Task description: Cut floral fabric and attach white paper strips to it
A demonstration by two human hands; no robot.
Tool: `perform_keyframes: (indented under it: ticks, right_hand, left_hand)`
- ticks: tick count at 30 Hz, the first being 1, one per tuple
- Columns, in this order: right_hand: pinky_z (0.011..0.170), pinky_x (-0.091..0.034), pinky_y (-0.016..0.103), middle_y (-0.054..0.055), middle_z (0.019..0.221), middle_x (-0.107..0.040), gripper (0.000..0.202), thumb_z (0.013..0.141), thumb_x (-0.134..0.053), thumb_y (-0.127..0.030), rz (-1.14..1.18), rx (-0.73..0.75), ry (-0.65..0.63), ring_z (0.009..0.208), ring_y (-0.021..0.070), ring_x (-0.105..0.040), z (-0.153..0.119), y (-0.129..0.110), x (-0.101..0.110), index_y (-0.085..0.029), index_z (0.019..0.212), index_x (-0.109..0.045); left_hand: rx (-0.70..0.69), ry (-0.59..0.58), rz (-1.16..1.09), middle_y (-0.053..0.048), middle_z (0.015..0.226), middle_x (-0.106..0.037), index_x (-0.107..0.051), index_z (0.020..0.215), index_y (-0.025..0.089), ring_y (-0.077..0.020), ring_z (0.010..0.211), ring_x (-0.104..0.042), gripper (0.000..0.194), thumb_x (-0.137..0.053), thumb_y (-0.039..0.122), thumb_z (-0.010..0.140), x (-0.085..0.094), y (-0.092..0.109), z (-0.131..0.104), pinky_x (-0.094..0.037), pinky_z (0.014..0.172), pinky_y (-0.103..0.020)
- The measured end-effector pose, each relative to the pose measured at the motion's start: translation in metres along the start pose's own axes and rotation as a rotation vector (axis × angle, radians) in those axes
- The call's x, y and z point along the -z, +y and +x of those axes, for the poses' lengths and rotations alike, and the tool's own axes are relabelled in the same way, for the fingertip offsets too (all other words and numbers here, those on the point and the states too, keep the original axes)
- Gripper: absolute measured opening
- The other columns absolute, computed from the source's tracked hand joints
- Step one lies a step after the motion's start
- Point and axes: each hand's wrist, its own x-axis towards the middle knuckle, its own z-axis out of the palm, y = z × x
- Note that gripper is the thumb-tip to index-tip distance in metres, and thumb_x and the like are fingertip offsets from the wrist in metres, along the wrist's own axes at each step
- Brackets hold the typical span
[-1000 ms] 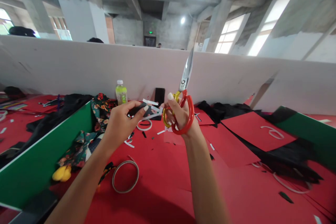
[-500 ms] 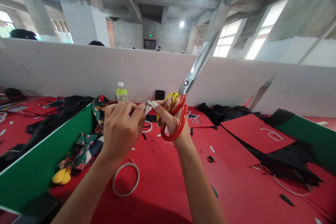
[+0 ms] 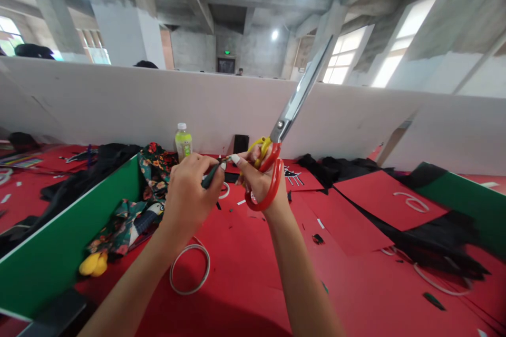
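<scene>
Red-and-yellow-handled scissors (image 3: pixel 292 108) hang from my right hand (image 3: pixel 259 176), their blades closed and pointing up to the right. The same hand's thumb and fingertips pinch something tiny near the left fingertips. My left hand (image 3: pixel 193 187) is closed on a small dark piece (image 3: pixel 210 176), its tip meeting the right hand's fingertips. What lies between the fingertips is too small to make out. Below the hands, a white ring of cord (image 3: pixel 190 292) lies on the red tabletop (image 3: pixel 245 274).
A green-labelled bottle (image 3: pixel 184 142) stands by the white partition (image 3: pixel 118 105). Floral cloth (image 3: pixel 154 168) and a green divider (image 3: pixel 51 242) are at left. Red sheets (image 3: pixel 389 197), black cloth (image 3: pixel 438 242) and scraps lie at right.
The left hand has turned and its fingers have shifted, so the dark piece now shows in them. The white bit between the fingertips is less visible. The scissors have tilted slightly.
</scene>
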Motion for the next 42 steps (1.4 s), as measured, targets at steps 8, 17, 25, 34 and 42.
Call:
perform_keyframes:
  ticks: [8,17,25,34,42]
  right_hand:
    - [0.040,-0.038,0.023,-0.005,0.064,-0.059,0.030,0.069,-0.061,-0.025,0.041,-0.032,-0.055,0.054,0.0127,-0.057,0.002,0.002,-0.001,-0.024,0.073,-0.031]
    - [0.039,-0.038,0.024,-0.006,0.060,-0.056,0.032,0.067,-0.065,-0.024,-0.029,-0.044,0.018,0.044,0.0093,-0.048,-0.002,-0.004,-0.006,-0.024,0.072,-0.033]
    - [0.044,-0.040,0.025,-0.008,0.056,-0.050,0.032,0.068,-0.065,-0.025,-0.030,-0.029,0.064,0.044,0.0095,-0.047,-0.001,-0.002,-0.004,-0.024,0.071,-0.033]
    - [0.046,-0.045,0.026,-0.007,0.058,-0.049,0.030,0.068,-0.066,-0.025,-0.016,-0.025,0.047,0.047,0.0098,-0.047,-0.001,0.000,-0.003,-0.024,0.071,-0.036]
    - [0.049,-0.044,0.026,-0.004,0.065,-0.052,0.025,0.068,-0.063,-0.020,-0.150,0.039,-0.035,0.053,0.0097,-0.048,0.003,0.009,0.000,-0.023,0.070,-0.037]
  left_hand:
    - [0.226,0.014,-0.485,-0.007,0.103,-0.062,-0.050,0.105,0.019,-0.0200,0.099,-0.059,0.044,-0.064,0.049,0.075,-0.012,-0.005,0.003,-0.046,0.086,-0.035]
    - [0.172,0.119,-0.363,-0.002,0.081,-0.064,-0.060,0.085,0.019,-0.0146,0.077,-0.059,0.015,-0.051,0.031,0.087,-0.017,0.002,-0.001,-0.047,0.072,-0.027]
    - [0.089,0.256,-0.180,-0.003,0.084,-0.060,-0.064,0.083,0.020,-0.0165,0.083,-0.059,0.013,-0.053,0.026,0.084,-0.014,0.001,-0.001,-0.049,0.078,-0.030]
    - [0.042,0.110,-0.263,-0.002,0.078,-0.068,-0.071,0.087,0.021,-0.0148,0.072,-0.063,0.018,-0.054,0.026,0.084,-0.012,0.003,-0.002,-0.047,0.069,-0.027]
    - [0.046,0.044,-0.267,-0.002,0.073,-0.067,-0.070,0.079,0.020,-0.0139,0.069,-0.061,0.018,-0.053,0.026,0.084,-0.005,-0.003,0.002,-0.047,0.066,-0.026]
